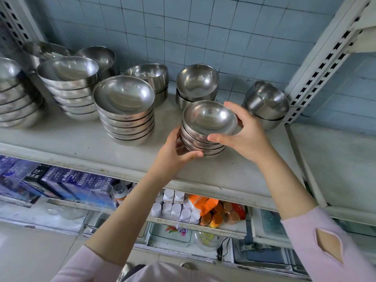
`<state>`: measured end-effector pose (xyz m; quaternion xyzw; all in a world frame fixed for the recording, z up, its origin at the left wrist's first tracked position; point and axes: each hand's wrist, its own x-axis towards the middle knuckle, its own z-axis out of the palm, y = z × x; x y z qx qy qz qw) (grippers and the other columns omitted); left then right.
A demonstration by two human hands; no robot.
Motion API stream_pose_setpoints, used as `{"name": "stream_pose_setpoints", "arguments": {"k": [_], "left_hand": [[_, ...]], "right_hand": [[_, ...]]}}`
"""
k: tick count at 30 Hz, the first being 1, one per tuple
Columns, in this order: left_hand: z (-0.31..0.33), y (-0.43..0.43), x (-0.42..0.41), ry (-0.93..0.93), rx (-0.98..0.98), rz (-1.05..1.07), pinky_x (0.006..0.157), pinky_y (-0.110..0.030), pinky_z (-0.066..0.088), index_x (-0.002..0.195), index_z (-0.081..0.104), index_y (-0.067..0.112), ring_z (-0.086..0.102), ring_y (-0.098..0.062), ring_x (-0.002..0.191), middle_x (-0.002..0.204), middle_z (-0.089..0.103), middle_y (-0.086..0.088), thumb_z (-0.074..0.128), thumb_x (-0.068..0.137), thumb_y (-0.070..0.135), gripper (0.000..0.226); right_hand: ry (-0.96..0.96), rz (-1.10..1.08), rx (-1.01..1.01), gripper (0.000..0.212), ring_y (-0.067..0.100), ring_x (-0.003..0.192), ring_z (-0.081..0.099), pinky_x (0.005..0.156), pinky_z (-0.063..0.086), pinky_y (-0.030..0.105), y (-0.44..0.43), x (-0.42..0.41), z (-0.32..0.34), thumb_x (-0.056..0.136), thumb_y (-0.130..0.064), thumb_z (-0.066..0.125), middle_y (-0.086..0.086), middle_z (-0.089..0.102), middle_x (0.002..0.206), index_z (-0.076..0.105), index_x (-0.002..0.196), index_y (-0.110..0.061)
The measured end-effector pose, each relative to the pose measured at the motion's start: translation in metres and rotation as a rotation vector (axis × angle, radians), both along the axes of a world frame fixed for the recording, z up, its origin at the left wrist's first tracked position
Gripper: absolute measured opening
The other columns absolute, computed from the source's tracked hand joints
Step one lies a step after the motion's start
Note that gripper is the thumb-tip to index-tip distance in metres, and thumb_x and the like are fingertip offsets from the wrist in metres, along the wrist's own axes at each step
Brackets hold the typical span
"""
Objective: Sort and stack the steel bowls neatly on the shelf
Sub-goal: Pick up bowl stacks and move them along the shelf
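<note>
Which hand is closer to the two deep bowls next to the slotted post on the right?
Right. The right hand, gripping the small stack, is just beside the deep bowls; the left hand holds the stack's opposite side, farther off.

held stack (205, 129) front-right on shelf (71, 139) | two-bowl pile (196, 86) behind | tall stack (124, 110) left

Nine stacks of steel bowls (124, 108) stand on one shelf (61, 137). Two hands show: left hand (173, 157) and right hand (248, 135).
</note>
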<state>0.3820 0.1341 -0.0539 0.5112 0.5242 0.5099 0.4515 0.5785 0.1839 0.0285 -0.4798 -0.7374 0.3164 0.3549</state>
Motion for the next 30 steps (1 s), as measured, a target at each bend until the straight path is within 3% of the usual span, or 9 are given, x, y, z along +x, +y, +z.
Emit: {"name": "stream_pose_setpoints", "arguments": {"k": [3, 6, 9, 11, 14, 19, 25, 27, 30], "left_hand": [[0.002, -0.001, 0.001, 0.006, -0.003, -0.001, 0.104, -0.035, 0.047, 0.14, 0.039, 0.015, 0.06, -0.01, 0.118, 0.128, 0.062, 0.001, 0.085, 0.06, 0.039, 0.096], [0.004, -0.002, 0.001, 0.014, -0.009, 0.008, 0.105, -0.036, 0.047, 0.14, 0.039, 0.015, 0.06, -0.01, 0.117, 0.127, 0.062, 0.0, 0.085, 0.059, 0.04, 0.096], [0.005, -0.003, 0.001, 0.027, -0.014, 0.018, 0.105, -0.036, 0.046, 0.141, 0.038, 0.016, 0.059, -0.011, 0.119, 0.129, 0.061, 0.001, 0.086, 0.059, 0.042, 0.098], [0.007, -0.004, 0.002, 0.032, -0.015, 0.018, 0.105, -0.034, 0.046, 0.141, 0.038, 0.017, 0.059, -0.01, 0.119, 0.129, 0.061, 0.003, 0.086, 0.059, 0.041, 0.098], [0.008, -0.004, 0.001, 0.043, -0.024, 0.021, 0.104, -0.032, 0.046, 0.14, 0.04, 0.017, 0.06, -0.008, 0.117, 0.127, 0.062, 0.004, 0.087, 0.061, 0.038, 0.094], [0.004, -0.007, -0.014, 0.042, -0.02, 0.092, 0.097, -0.021, 0.05, 0.134, 0.042, 0.01, 0.062, 0.005, 0.106, 0.119, 0.063, 0.006, 0.086, 0.067, 0.014, 0.08], [0.009, -0.014, -0.028, 0.129, -0.074, 0.169, 0.104, -0.03, 0.046, 0.139, 0.039, 0.01, 0.058, -0.006, 0.118, 0.125, 0.064, 0.003, 0.087, 0.06, 0.036, 0.096], [0.011, -0.016, -0.026, 0.213, -0.089, 0.215, 0.102, -0.032, 0.046, 0.14, 0.039, 0.013, 0.057, -0.011, 0.12, 0.128, 0.063, 0.002, 0.086, 0.062, 0.04, 0.095], [0.016, -0.02, -0.025, 0.299, -0.094, 0.222, 0.097, -0.03, 0.047, 0.139, 0.04, 0.01, 0.058, -0.017, 0.119, 0.127, 0.062, 0.0, 0.083, 0.066, 0.045, 0.092]], "right_hand": [[0.014, 0.028, -0.008, 0.112, -0.03, 0.113, 0.041, 0.092, 0.033, -0.002, 0.002, 0.0, -0.002, 0.047, -0.064, 0.085, -0.042, 0.043, 0.124, 0.043, 0.147, -0.033], [0.049, 0.096, -0.054, 0.114, -0.029, 0.12, 0.035, 0.099, 0.032, 0.001, 0.003, 0.005, -0.002, 0.053, -0.069, 0.079, -0.038, 0.035, 0.137, 0.029, 0.151, -0.038], [0.2, 0.01, -0.136, 0.104, -0.005, 0.136, 0.039, 0.111, 0.036, 0.023, 0.001, 0.015, -0.013, 0.064, -0.087, 0.059, -0.017, 0.034, 0.156, 0.031, 0.151, -0.038], [0.31, -0.077, -0.272, 0.102, 0.007, 0.133, 0.05, 0.112, 0.041, 0.037, -0.003, 0.019, -0.024, 0.064, -0.095, 0.045, -0.009, 0.047, 0.15, 0.041, 0.147, -0.034], [0.526, -0.048, -0.466, 0.069, 0.017, 0.123, 0.06, 0.109, 0.045, 0.046, -0.011, 0.016, -0.039, 0.091, -0.074, 0.028, -0.004, 0.062, 0.132, 0.053, 0.136, -0.027], [0.602, 0.016, -0.498, 0.084, 0.013, 0.124, 0.058, 0.106, 0.047, 0.041, -0.014, -0.008, -0.042, 0.08, -0.068, 0.029, 0.001, 0.058, 0.142, 0.047, 0.146, -0.018], [0.577, 0.008, -0.494, 0.083, 0.015, 0.126, 0.058, 0.103, 0.048, 0.037, -0.008, -0.037, -0.042, 0.084, -0.067, 0.024, 0.002, 0.06, 0.141, 0.048, 0.146, -0.016], [0.584, -0.013, -0.484, 0.079, 0.014, 0.121, 0.06, 0.1, 0.048, 0.036, -0.007, -0.04, -0.041, 0.09, -0.064, 0.02, 0.004, 0.061, 0.139, 0.049, 0.144, -0.015], [0.602, -0.036, -0.482, 0.072, 0.018, 0.128, 0.057, 0.106, 0.045, 0.039, -0.006, -0.042, -0.042, 0.101, -0.056, 0.012, 0.007, 0.058, 0.142, 0.047, 0.146, -0.012]]}}
